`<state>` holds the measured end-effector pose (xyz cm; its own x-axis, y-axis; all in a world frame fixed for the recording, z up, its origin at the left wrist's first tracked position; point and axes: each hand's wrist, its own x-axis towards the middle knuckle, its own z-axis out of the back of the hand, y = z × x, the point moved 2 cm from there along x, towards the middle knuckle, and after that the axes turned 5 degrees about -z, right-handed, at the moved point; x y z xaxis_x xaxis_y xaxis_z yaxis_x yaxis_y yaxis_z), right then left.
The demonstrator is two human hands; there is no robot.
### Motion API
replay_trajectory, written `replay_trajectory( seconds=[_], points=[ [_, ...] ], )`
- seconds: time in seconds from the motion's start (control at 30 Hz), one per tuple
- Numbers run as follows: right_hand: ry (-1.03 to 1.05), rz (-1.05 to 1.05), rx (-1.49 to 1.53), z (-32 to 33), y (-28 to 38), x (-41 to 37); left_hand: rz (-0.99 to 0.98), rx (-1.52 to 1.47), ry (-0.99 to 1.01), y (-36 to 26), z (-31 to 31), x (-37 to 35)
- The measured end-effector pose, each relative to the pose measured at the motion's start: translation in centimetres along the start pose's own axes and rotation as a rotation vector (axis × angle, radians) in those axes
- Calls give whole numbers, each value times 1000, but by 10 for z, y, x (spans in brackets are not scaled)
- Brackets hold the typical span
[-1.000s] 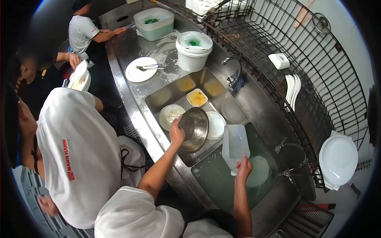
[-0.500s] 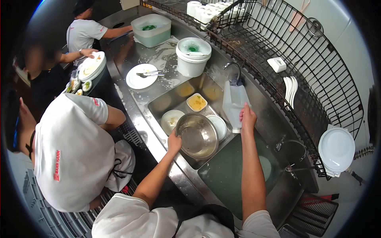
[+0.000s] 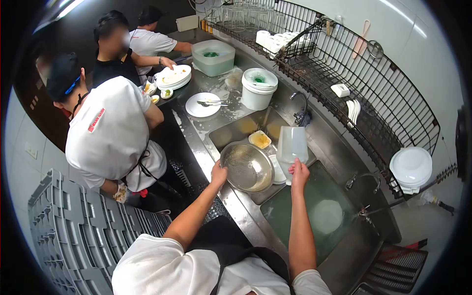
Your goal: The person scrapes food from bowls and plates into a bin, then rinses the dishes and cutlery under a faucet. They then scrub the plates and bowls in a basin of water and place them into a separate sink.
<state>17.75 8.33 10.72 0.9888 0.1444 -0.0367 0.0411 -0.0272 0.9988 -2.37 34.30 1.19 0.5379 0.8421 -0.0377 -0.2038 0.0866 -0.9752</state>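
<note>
My left hand (image 3: 219, 174) is closed on the rim of a round metal bowl (image 3: 247, 167), which is tilted over the left sink basin. My right hand (image 3: 298, 175) grips the lower end of a translucent plastic jug (image 3: 292, 143), raised beside the bowl near the divider between the basins. Below, a small square dish (image 3: 259, 139) with yellow residue lies in the basin. A white dish (image 3: 278, 169) shows partly behind the bowl. Cloudy water fills the right basin, with a pale round plate (image 3: 328, 216) under its surface.
A tap (image 3: 301, 105) stands behind the basins. A plate with cutlery (image 3: 203, 104), a white bucket (image 3: 258, 88) and a tub of green liquid (image 3: 213, 59) occupy the counter. A wire rack (image 3: 364, 78) runs along the wall. Co-workers (image 3: 110, 132) stand left, near stacked grey crates (image 3: 83, 231).
My right hand has drawn the jug away from the tap, and it now stands more upright. The bowl stays in my left hand. My view has shifted, and a co-worker's plates now rest on the counter's edge.
</note>
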Motion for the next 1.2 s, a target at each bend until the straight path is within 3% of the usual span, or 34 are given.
replay_trajectory(
  seconds=[0.27,0.4,0.57,0.87,1.03,1.2],
  points=[
    [133,0,-291,-40,13,-32,10,-139,63,25,19,20],
    [178,18,-519,-82,18,-16,6,-27,136,-6,36,33],
    [208,35,-656,-154,18,24,14,-72,224,8,48,72],
    [127,479,-1134,-255,62,52,37,-57,349,24,49,143],
    [139,646,-1134,-226,72,26,-33,-30,387,16,42,175],
    [-187,458,-1214,-122,31,-32,33,-62,387,15,23,192]
  ],
)
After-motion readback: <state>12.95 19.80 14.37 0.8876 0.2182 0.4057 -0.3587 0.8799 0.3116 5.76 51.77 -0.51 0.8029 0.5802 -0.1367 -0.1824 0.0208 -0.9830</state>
